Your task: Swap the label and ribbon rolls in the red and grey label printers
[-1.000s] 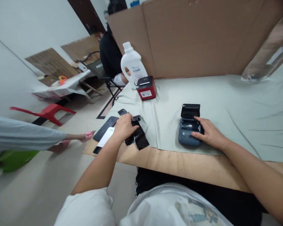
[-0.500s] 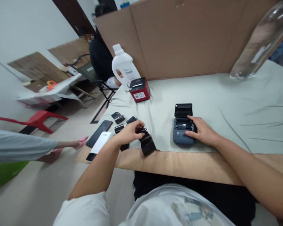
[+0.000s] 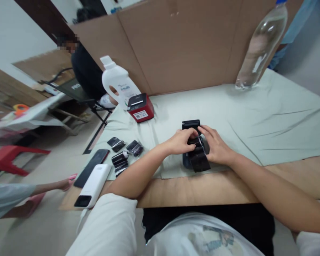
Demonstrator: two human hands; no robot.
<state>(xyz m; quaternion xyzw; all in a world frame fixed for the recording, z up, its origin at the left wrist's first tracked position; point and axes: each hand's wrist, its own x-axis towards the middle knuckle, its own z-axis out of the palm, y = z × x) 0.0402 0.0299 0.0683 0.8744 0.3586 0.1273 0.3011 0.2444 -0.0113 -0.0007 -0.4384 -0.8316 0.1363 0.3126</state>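
Observation:
A small dark blue label printer with its lid up sits on the grey cloth near the table's front edge. My left hand holds a black roll with a loose black strip over the printer's open bay, fingers pinched on it. My right hand rests against the printer's right side, fingers touching the roll. Three more black rolls lie on the cloth to the left.
A red and black printer and a white jug stand at the back left. A clear plastic bottle leans on the cardboard screen. A black phone and white power bank lie at the left edge. Another person sits beyond.
My left hand picked a black roll from the pile at the left and carried it right to the open printer. My right hand stayed at the printer. The camera swung right.

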